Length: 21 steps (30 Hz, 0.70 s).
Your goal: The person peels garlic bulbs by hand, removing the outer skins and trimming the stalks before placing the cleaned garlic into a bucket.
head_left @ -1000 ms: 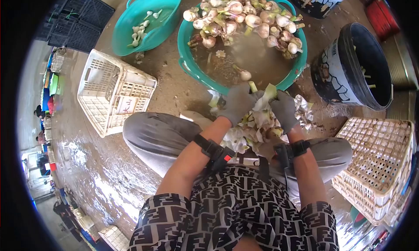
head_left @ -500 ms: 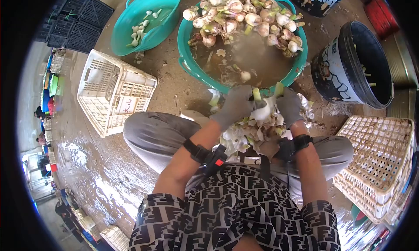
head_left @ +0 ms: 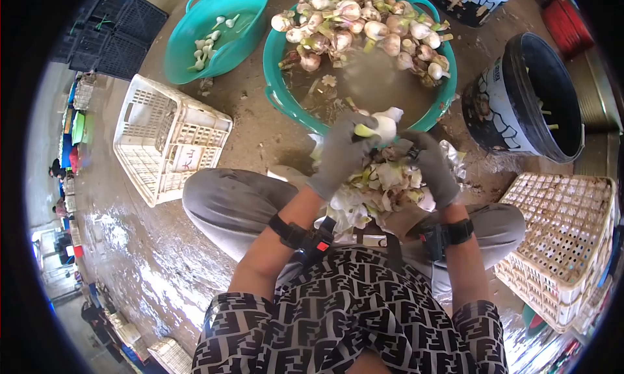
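Observation:
My left hand (head_left: 343,154), in a grey glove, is closed on a white garlic bulb (head_left: 385,128) with a short green stem, held over the near rim of a green basin (head_left: 281,88). Just right of the bulb is my right hand (head_left: 430,166), also gloved, with curled fingers around something small and dark that I cannot make out. Many garlic bulbs (head_left: 377,29) are heaped at the far side of the basin, above murky water. Peeled skins (head_left: 364,195) lie in a pile below my hands, between my legs.
A smaller green basin (head_left: 224,49) with several clean bulbs is at the upper left. White crates stand at the left (head_left: 175,140) and right (head_left: 559,231). A black bucket (head_left: 500,107) holding stem pieces is right of the large basin. Distant people show at the far left.
The bulb has moved up and turned, its stem now pointing left in my left hand. My right hand has come away from the stem and turned inward.

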{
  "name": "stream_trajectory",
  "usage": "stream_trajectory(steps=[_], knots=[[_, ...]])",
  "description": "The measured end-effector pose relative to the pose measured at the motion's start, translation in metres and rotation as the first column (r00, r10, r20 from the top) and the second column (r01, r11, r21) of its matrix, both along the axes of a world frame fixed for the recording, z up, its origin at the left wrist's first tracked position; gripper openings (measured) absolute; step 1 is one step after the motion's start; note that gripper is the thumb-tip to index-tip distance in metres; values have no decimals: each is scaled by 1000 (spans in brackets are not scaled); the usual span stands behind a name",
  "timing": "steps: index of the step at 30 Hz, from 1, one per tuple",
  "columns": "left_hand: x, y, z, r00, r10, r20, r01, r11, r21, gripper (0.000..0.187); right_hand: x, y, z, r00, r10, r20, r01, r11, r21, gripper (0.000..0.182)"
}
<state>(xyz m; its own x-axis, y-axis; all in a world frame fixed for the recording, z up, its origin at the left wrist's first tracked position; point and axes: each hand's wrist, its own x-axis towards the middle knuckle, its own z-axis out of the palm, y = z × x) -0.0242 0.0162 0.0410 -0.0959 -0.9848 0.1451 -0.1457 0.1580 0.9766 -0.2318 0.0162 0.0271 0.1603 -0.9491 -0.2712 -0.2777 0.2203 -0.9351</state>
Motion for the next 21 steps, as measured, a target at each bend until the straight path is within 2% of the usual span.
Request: stream_trajectory(steps=[1,2,4,5,6,9,12,15,16,18,19,21], knots=[[-8,5,-1,995,-22,94,27,998,-59,21,16,7,17,944,-65,324,14,987,159,44],[-12,8,-2,981,-35,189,57,992,-116,20,23,11,26,782,-172,599,-27,951,308,42],[-10,7,-2,975,-140,171,162,979,-121,20,22,12,19,898,48,437,-32,999,-44,42],[-8,6,-2,966,-196,166,218,968,-123,20,21,13,21,917,5,399,-15,1000,23,41],[-8,4,-1,970,-151,189,169,982,-79,21,21,15,24,933,-35,359,3,996,90,41],[-12,-6,9,964,-20,265,8,999,45,26,20,6,-1,991,105,79,-102,994,-43,43],[-19,-10,-6,854,-53,518,150,977,-148,27,24,6,-29,984,47,171,-52,998,23,47],[-19,-16,-15,878,-43,477,86,994,-69,26,20,10,-8,972,82,222,-99,993,65,51],[-18,-15,-10,951,-97,292,62,990,128,25,18,11,-5,960,84,265,-103,993,56,52],[-14,-15,2,991,-76,-112,122,863,490,25,14,10,0,932,89,351,-107,994,32,54],[-16,-14,7,962,5,-273,151,821,550,22,14,10,1,927,97,363,-101,995,-7,53],[-19,-13,13,815,205,-542,242,730,639,17,15,11,3,915,116,386,-91,992,-83,50]])
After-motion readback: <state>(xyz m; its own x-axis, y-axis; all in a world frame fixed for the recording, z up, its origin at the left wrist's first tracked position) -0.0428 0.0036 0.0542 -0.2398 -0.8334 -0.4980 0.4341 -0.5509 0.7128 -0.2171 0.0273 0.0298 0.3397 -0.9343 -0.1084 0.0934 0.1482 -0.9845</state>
